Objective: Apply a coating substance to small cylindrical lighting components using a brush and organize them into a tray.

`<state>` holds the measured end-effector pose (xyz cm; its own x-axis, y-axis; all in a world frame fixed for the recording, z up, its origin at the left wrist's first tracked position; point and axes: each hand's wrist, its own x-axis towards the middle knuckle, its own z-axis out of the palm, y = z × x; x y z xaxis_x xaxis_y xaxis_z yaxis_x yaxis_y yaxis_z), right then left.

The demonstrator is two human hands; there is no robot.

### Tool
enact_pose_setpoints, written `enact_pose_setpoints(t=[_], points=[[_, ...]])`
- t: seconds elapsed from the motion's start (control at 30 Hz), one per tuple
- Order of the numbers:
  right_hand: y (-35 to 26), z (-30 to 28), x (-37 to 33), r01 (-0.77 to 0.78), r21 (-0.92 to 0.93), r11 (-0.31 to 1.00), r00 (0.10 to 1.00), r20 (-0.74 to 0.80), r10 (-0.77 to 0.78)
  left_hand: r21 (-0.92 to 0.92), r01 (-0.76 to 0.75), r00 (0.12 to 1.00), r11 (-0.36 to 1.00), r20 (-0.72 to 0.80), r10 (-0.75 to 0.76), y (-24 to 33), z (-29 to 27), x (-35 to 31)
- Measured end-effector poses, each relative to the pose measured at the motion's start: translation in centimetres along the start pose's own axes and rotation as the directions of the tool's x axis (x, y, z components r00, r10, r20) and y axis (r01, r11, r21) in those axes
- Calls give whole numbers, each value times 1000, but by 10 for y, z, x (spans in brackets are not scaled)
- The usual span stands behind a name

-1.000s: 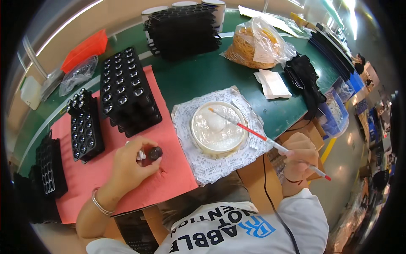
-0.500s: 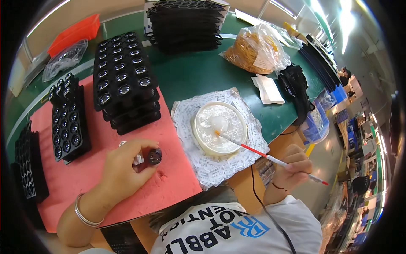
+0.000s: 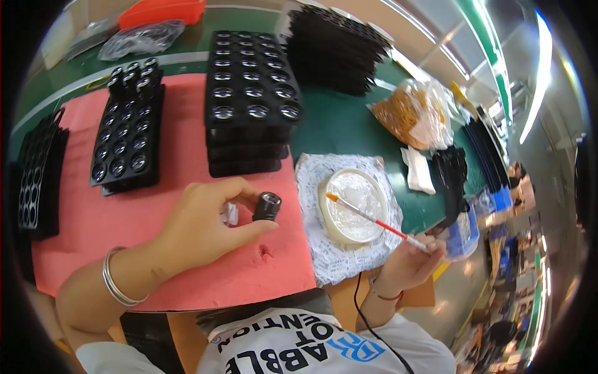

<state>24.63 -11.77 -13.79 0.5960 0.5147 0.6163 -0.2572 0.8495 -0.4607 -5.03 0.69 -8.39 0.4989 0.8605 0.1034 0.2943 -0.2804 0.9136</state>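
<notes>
A clear plastic bag (image 3: 416,112) of orange-brown bits lies on the green counter (image 3: 339,124), well beyond the right hand's fingers (image 3: 430,246). Another clear bag (image 3: 142,38), crumpled with dark contents, sits far beyond the left hand's fingers (image 3: 246,187), beside an orange-red tray (image 3: 163,10).

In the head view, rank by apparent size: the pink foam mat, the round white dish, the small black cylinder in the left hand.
1. pink foam mat, by far the largest.
2. round white dish.
3. small black cylinder, pinched in the left hand, clearly smallest.
</notes>
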Motion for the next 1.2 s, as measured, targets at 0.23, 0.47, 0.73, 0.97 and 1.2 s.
enact_pose_setpoints(t=[0.23, 0.47, 0.73, 0.97, 1.2], points=[[-1, 11, -14, 2, -217, 976, 999, 41, 7, -22, -62, 998, 998, 31, 63, -2, -5, -1], [4, 26, -19, 89, -442, 892, 992, 119, -40, -19, -49, 997, 999, 62, 50, -3, -4, 0], [-2, 26, -17, 10, -392, 920, 962, 255, 98, -51, -57, 996, 997, 62, 60, -3, -5, 0], [0, 29, -17, 42, -415, 909, 961, 267, 77, -139, -71, 997, 988, 16, 74, -9, -3, 0], [6, 29, -18, 121, -485, 866, 981, 191, -30, -231, -32, 997, 972, 55, 46, -9, -3, -1]])
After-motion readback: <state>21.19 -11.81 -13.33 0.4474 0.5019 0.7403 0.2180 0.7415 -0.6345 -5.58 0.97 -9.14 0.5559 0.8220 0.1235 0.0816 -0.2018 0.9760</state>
